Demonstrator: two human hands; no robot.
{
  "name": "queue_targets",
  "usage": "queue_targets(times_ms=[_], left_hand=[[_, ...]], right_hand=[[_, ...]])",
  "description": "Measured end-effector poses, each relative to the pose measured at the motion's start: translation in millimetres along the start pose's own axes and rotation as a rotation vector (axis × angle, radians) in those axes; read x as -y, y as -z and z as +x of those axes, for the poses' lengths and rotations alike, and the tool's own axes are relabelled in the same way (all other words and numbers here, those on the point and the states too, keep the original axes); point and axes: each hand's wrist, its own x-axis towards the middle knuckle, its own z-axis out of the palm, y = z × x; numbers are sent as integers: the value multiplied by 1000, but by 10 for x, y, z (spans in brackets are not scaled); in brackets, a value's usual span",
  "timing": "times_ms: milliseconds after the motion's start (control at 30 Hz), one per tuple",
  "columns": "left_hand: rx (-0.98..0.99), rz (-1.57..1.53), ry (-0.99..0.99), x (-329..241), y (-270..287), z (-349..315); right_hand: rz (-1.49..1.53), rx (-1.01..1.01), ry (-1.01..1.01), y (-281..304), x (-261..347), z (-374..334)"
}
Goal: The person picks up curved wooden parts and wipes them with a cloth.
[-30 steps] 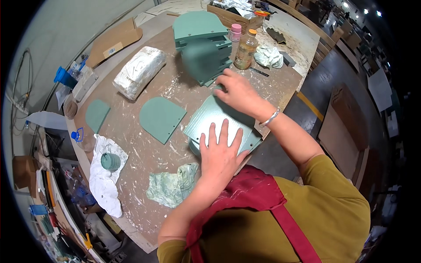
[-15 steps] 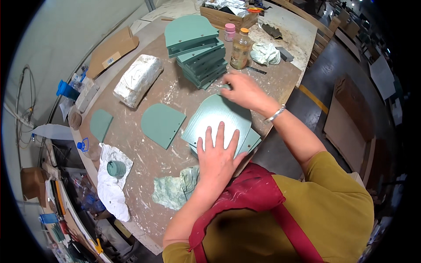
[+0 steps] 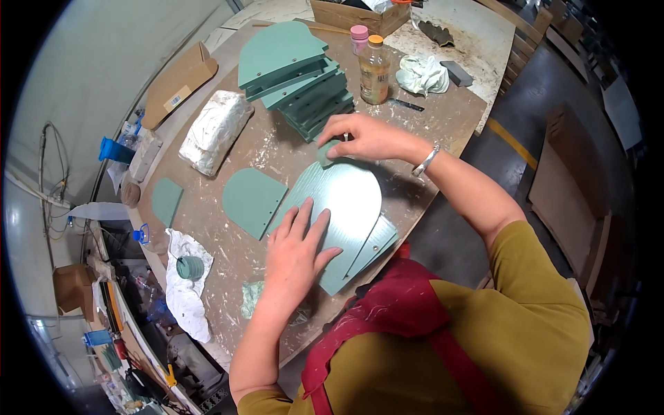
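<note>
Your right hand [image 3: 366,136] slid its pinched sanding pad [image 3: 326,152] leftward along the arched green panel [image 3: 339,207]; left hand [image 3: 297,252] stayed spread flat, green panel stack [image 3: 297,76] just beyond

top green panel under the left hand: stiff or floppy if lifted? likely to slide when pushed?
Probably stiff: the panel lies flat with crisp edges, and its corner overhangs the table edge without sagging. Likely light for its size, since it looks thin. It may slide: it rests on another smooth panel, and the left hand presses flat on it while the right hand rubs its far end.
</note>
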Motion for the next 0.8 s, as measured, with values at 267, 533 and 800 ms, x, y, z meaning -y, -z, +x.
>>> queue_targets(times_ms=[267,533,800], left_hand=[[20,10,55,-75,25,24],[46,-1,101,-114,18,53],[54,-44,139,-170,38,89]], right_hand=[[171,-21,-8,335,-286,-558],[269,29,101,187,-334,-399],[252,11,122,244,-139,-1173]])
